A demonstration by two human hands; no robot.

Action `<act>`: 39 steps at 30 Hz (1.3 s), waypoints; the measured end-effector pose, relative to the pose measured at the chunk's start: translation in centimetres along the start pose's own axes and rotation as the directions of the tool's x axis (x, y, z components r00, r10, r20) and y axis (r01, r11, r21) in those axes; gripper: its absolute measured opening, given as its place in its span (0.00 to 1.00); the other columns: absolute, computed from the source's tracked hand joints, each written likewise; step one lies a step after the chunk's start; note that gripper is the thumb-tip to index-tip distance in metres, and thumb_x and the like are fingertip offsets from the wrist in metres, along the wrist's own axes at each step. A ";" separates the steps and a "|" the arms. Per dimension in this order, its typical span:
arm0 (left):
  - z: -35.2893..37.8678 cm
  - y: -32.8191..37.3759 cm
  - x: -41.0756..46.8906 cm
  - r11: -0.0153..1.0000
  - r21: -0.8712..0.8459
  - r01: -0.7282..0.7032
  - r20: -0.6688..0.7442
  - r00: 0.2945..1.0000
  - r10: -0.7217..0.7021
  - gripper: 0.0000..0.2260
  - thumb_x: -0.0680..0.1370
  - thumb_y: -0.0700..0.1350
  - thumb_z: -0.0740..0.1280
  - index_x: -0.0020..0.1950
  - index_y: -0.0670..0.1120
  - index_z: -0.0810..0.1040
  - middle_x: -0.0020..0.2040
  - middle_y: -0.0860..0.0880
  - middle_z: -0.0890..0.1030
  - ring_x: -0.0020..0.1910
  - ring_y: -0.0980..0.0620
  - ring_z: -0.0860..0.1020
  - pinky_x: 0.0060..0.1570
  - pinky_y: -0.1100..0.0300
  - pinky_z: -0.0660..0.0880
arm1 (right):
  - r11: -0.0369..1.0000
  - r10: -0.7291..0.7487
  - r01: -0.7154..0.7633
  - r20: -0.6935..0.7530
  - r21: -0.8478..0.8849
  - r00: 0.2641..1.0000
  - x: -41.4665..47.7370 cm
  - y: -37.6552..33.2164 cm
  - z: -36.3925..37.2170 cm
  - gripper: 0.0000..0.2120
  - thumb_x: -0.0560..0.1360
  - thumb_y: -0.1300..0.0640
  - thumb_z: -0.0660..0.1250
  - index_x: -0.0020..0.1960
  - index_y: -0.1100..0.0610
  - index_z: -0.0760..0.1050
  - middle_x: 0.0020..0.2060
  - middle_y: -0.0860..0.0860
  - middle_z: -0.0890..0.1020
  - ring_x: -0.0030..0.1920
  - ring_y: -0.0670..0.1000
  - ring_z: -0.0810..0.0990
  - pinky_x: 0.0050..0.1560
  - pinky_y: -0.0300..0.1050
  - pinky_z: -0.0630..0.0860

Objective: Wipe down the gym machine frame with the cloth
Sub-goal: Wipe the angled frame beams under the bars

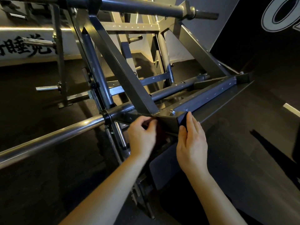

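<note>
from the head view, the machine frame (209, 93) is dark grey square tube, scuffed with pale chips. 1 long beam runs up and to the right from its near corner. a diagonal brace (123, 69) lands on that corner beside a bolt (172, 112). the near corner sits just above the middle of the view, between my 2 hands. a dark patch that looks like the cloth (182, 120) is folded over the corner's right edge. it is nearly the same shade as the steel, so i cannot make out its outline.

my right hand (192, 143) is flat, fingers straight and together, pressing against that dark patch on the beam's side, thumb alongside. my left hand (142, 135) is curled at the corner's left side, with thumb and fingertips close together at the lower edge of the tube. something dark lies between them, but i cannot tell whether they pinch anything. both forearms come up bare from the bottom of the view.

a chrome bar (48, 137) crosses just left of my left hand. a dark pad (164, 166) lies under my wrists. right of the beam is flat, open floor (243, 127), and beyond it a black wall (259, 54). above the corner, the tubes crowd close together.
</note>
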State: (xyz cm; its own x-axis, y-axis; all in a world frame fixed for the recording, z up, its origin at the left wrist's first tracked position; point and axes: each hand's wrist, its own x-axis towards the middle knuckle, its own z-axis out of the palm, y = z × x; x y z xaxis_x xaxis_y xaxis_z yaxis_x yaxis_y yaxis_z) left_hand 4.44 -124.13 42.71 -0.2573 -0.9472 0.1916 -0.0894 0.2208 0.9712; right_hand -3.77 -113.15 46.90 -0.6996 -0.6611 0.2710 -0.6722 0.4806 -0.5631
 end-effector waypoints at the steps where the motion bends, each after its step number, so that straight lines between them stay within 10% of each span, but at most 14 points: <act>1: -0.3 -0.8 0.8 0.998 0.019 0.053 -0.007 0.999 -0.053 0.03 0.79 0.43 0.72 0.48 0.51 0.84 0.42 0.57 0.83 0.45 0.63 0.80 0.51 0.56 0.80 | 1.000 -0.003 0.003 0.003 -0.002 1.000 0.0 0.0 -0.1 0.26 0.86 0.52 0.55 0.82 0.56 0.57 0.79 0.53 0.65 0.80 0.57 0.60 0.78 0.60 0.62; 6: -0.1 2.3 -2.4 0.986 -0.018 -0.164 0.100 0.981 0.165 0.01 0.78 0.43 0.73 0.49 0.47 0.85 0.43 0.57 0.83 0.46 0.61 0.81 0.47 0.69 0.75 | 1.000 -0.016 0.016 -0.026 -0.001 1.000 -0.1 0.0 0.1 0.26 0.85 0.52 0.55 0.81 0.56 0.58 0.78 0.54 0.67 0.79 0.58 0.63 0.75 0.62 0.65; 11: -0.5 -1.8 1.5 0.996 -0.005 0.086 0.002 0.996 -0.086 0.03 0.79 0.43 0.71 0.49 0.49 0.85 0.43 0.56 0.84 0.45 0.63 0.80 0.52 0.56 0.80 | 1.000 -0.017 0.017 0.008 -0.014 1.000 0.0 0.1 -0.3 0.26 0.86 0.53 0.55 0.82 0.55 0.57 0.79 0.52 0.65 0.80 0.55 0.59 0.79 0.56 0.60; 16: 0.1 1.7 -2.1 0.985 -0.023 -0.172 0.057 0.983 0.173 0.03 0.79 0.43 0.73 0.51 0.47 0.85 0.44 0.56 0.83 0.48 0.60 0.81 0.50 0.69 0.76 | 0.999 -0.034 0.033 -0.035 -0.014 0.999 -0.1 0.3 0.1 0.26 0.85 0.52 0.55 0.81 0.57 0.59 0.78 0.54 0.67 0.79 0.58 0.61 0.77 0.60 0.64; 21: 0.0 -0.7 1.8 0.998 0.004 0.068 -0.067 0.995 -0.067 0.02 0.79 0.45 0.72 0.49 0.52 0.82 0.42 0.60 0.80 0.48 0.62 0.80 0.46 0.72 0.72 | 0.998 -0.069 0.068 -0.025 -0.017 0.997 0.1 0.7 0.0 0.26 0.85 0.52 0.56 0.81 0.57 0.59 0.78 0.53 0.67 0.79 0.56 0.63 0.76 0.60 0.65; 27: 0.6 0.5 -2.5 0.990 -0.088 -0.111 0.033 0.993 0.114 0.03 0.79 0.42 0.72 0.52 0.47 0.84 0.46 0.56 0.84 0.50 0.59 0.82 0.52 0.66 0.77 | 0.996 -0.083 0.082 -0.053 -0.033 0.995 0.2 0.9 0.5 0.27 0.84 0.50 0.54 0.80 0.59 0.60 0.76 0.55 0.69 0.77 0.58 0.66 0.74 0.62 0.68; 32: -0.5 -2.9 1.2 0.987 -0.076 0.143 0.005 0.990 -0.143 0.03 0.80 0.42 0.71 0.50 0.49 0.84 0.44 0.56 0.84 0.46 0.63 0.81 0.55 0.52 0.80 | 0.992 -0.125 0.123 -0.066 -0.033 0.990 1.6 -0.1 -0.1 0.25 0.84 0.49 0.54 0.77 0.58 0.66 0.71 0.53 0.74 0.72 0.51 0.71 0.70 0.56 0.73; 39: 0.7 0.0 -1.9 0.983 -0.168 0.080 0.028 0.997 -0.077 0.04 0.79 0.41 0.72 0.52 0.50 0.84 0.46 0.57 0.85 0.48 0.61 0.82 0.53 0.66 0.77 | 0.957 -0.275 0.277 -0.031 0.083 0.961 6.9 -2.2 0.5 0.18 0.86 0.51 0.56 0.71 0.57 0.73 0.66 0.50 0.78 0.66 0.44 0.75 0.65 0.42 0.73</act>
State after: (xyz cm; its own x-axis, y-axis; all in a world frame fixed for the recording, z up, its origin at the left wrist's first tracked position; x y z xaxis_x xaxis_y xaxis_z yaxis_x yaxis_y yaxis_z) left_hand 4.20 -122.19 42.28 -0.2766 -0.9544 0.1126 0.0529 0.1019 0.9934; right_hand -6.98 -119.09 49.64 -0.4948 -0.7495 0.4398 -0.8172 0.2292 -0.5288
